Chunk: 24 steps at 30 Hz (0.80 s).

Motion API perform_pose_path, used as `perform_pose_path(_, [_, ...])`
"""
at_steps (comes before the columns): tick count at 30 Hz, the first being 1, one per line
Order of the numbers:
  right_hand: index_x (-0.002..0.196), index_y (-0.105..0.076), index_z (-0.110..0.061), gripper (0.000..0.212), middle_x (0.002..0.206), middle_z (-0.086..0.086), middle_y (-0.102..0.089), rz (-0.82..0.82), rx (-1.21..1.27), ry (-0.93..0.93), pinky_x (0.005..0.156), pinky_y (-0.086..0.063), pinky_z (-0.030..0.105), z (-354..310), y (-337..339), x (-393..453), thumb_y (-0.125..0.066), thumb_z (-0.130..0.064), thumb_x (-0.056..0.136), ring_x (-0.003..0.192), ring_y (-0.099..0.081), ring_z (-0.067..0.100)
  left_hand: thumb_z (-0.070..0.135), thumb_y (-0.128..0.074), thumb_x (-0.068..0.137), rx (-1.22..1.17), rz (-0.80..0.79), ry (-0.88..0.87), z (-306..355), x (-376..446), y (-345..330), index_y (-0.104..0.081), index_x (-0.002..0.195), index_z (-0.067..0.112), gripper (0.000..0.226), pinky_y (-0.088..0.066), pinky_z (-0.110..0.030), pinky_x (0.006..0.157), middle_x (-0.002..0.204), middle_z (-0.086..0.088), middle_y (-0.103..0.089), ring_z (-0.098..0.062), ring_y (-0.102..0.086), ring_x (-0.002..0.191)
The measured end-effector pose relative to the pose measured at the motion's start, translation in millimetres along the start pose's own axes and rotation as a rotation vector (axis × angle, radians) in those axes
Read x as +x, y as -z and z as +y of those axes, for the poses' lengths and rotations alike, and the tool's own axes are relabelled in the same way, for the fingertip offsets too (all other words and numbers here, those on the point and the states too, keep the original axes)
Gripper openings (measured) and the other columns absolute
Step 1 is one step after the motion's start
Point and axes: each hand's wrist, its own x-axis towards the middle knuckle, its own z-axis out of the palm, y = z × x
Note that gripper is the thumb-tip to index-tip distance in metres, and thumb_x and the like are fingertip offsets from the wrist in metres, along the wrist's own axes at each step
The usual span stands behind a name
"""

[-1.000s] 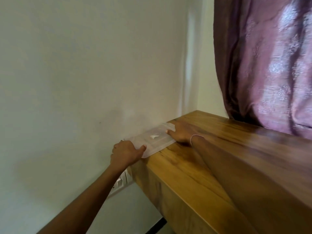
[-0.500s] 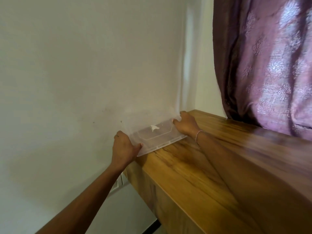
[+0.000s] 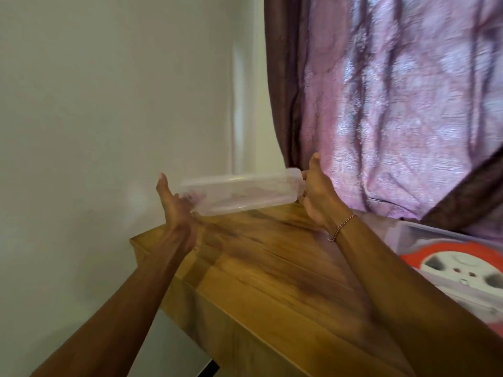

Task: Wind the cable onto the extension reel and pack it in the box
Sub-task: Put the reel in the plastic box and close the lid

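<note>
I hold a clear plastic box lid [image 3: 242, 191] in the air above the far end of the wooden table [image 3: 261, 268]. My left hand [image 3: 174, 205] grips its left end and my right hand [image 3: 317, 191] grips its right end. At the right edge stands a clear plastic box [image 3: 408, 235] on the table. Inside it lies the orange and white extension reel [image 3: 460, 265], partly hidden behind my right forearm. No loose cable is visible.
A pale wall fills the left. A purple curtain [image 3: 394, 104] hangs behind the table at the right. The table's left end drops off below my left forearm.
The lid was lying against the wall on the table's end. Both hands have lifted it off and carried it rightward; the view has swung right, revealing the box with the reel.
</note>
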Motion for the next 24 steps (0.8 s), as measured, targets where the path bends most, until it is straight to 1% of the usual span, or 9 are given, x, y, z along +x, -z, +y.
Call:
perform_pose_path(2, [0.113,-0.064,-0.007,0.051,0.099,0.002,-0.069,0.012,0.002,0.047,0.087,-0.052,0.032,-11.6,18.5,-11.6,-0.047,-0.053,0.096,0.095,-0.064,0.020,0.082,-0.045,0.087,-0.147,-0.079,0.099,4.7,-3.7,-13.2,-0.052,0.145,0.009,0.093,-0.050,-0.048,0.107,0.123,-0.004,-0.068,-0.022,-0.069,0.098])
perform_pose_path(3, [0.108,-0.065,-0.007,0.037,0.090,-0.001,-0.069,0.012,0.008,0.074,0.081,-0.051,0.028,-18.0,27.9,-18.9,-0.056,-0.041,0.096,0.090,-0.063,0.017,0.077,-0.051,0.089,-0.181,-0.106,0.142,7.9,-5.6,-20.4,-0.047,0.148,0.009,0.091,-0.046,-0.044,0.114,0.121,-0.004,-0.066,-0.018,-0.067,0.090])
perform_pose_path(5, [0.096,-0.067,-0.009,0.010,0.086,0.000,-0.068,0.020,0.008,0.113,0.071,-0.047,0.023,-30.8,46.6,-31.2,-0.067,-0.017,0.090,0.087,-0.062,0.016,0.054,-0.061,0.097,-0.176,-0.181,0.219,10.5,-12.0,-33.4,-0.056,0.132,0.003,0.062,-0.045,-0.036,0.114,0.101,-0.007,-0.069,-0.016,-0.065,0.079])
perform_pose_path(8, [0.114,-0.061,-0.008,0.035,0.115,0.018,-0.063,0.051,0.012,0.113,0.089,-0.053,0.035,-48.3,72.7,-48.8,-0.070,0.003,0.081,0.106,-0.062,0.028,0.014,-0.057,0.100,-0.140,-0.313,0.297,8.7,-20.6,-51.0,-0.059,0.103,0.004,0.011,-0.052,-0.032,0.098,0.097,-0.008,-0.057,-0.019,-0.059,0.091])
perform_pose_path(10, [0.103,-0.061,-0.008,0.029,0.110,0.019,-0.061,0.100,-0.027,0.057,0.096,-0.051,0.052,-60.3,92.3,-60.2,-0.070,0.005,0.079,0.102,-0.062,0.033,0.002,-0.049,0.098,-0.110,-0.401,0.344,4.6,-27.5,-63.4,-0.057,0.124,-0.003,0.028,-0.044,-0.037,0.114,0.124,-0.020,-0.058,-0.028,-0.058,0.119])
perform_pose_path(12, [0.088,-0.060,-0.002,0.015,0.090,0.019,-0.059,0.155,-0.058,0.020,0.085,-0.055,0.054,-70.3,113.9,-70.5,-0.071,0.002,0.079,0.082,-0.062,0.029,-0.002,-0.047,0.092,-0.031,-0.516,0.344,2.7,-38.9,-80.5,-0.042,0.147,-0.010,0.056,-0.032,-0.045,0.124,0.145,-0.027,-0.049,-0.036,-0.048,0.135])
perform_pose_path(15, [0.087,-0.062,0.001,0.009,0.062,0.011,-0.058,0.284,-0.101,0.052,0.048,-0.052,0.030,-81.4,147.4,-86.8,-0.070,-0.002,0.082,0.045,-0.059,0.017,-0.005,-0.049,0.088,0.119,-0.634,0.324,-7.4,-55.1,-114.9,-0.044,0.150,-0.005,0.062,-0.041,-0.050,0.118,0.139,-0.026,-0.053,-0.038,-0.050,0.129])
perform_pose_path(20, [0.083,-0.066,-0.002,0.006,0.082,0.017,-0.064,0.461,-0.321,0.165,0.065,-0.055,0.046,-97.7,210.1,-113.8,-0.062,0.001,0.084,0.071,-0.064,0.026,0.010,-0.057,0.100,0.169,-0.701,0.367,-42.9,-83.2,-176.0,-0.061,0.131,-0.002,0.034,-0.044,-0.045,0.114,0.123,-0.022,-0.064,-0.032,-0.065,0.107])
perform_pose_path(24, [0.080,-0.073,-0.012,0.027,0.070,0.005,-0.072,0.518,-0.438,0.176,0.047,-0.054,0.027,-108.4,262.1,-146.0,-0.051,0.004,0.080,0.054,-0.068,0.017,0.009,-0.049,0.103,0.320,-0.777,0.295,-75.7,-106.6,-215.6,-0.059,0.133,0.002,0.032,-0.050,-0.042,0.102,0.117,-0.017,-0.067,-0.029,-0.062,0.101])
